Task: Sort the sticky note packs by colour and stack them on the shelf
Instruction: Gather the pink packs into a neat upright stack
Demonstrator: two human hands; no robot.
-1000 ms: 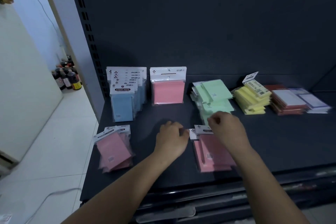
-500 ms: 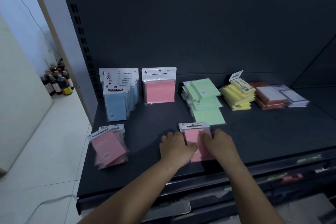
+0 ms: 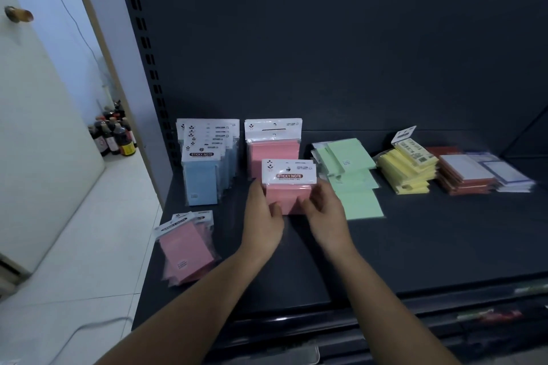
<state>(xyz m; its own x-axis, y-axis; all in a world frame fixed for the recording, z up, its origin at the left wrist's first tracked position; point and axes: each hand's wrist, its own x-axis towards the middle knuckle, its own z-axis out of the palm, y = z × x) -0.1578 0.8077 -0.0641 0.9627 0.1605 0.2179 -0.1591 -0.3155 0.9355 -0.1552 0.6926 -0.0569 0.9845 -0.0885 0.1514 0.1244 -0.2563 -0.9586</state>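
So the big dark grey metal shelf [image 3: 415,261] fills most of the view, with a plain white door [image 3: 38,142] off at 9 o'clock. Taking the hands as the middle of the clock: the sloppy spread of pale green sticky note packs [image 3: 350,175] lies flat at about 2 o'clock, and the upright row of pale blue sticky note packs with white header cards [image 3: 201,181] stands at 10. A loose fan of pink packs in clear sleeves [image 3: 186,249] lies flat at 8, near the shelf's left edge. Further out at 3 there's a stack of yellow pads [image 3: 406,172], then a red-orange stack [image 3: 465,175] and some white, blue-edged packs [image 3: 510,175]. One upright pink pack with a white hang-tab card [image 3: 274,145] stands at 12 against the back panel. The left hand [image 3: 262,222] and right hand [image 3: 326,216] each grip a lower side of a small bundle of pink "STICKY NOTE" packs [image 3: 289,187], fingers curled round it, held upright just in front of that back pink pack. Can't tell if the bundle's bottom edge touches the shelf. Some dark glass bottles [image 3: 114,136] sit on the floor way off at 10.
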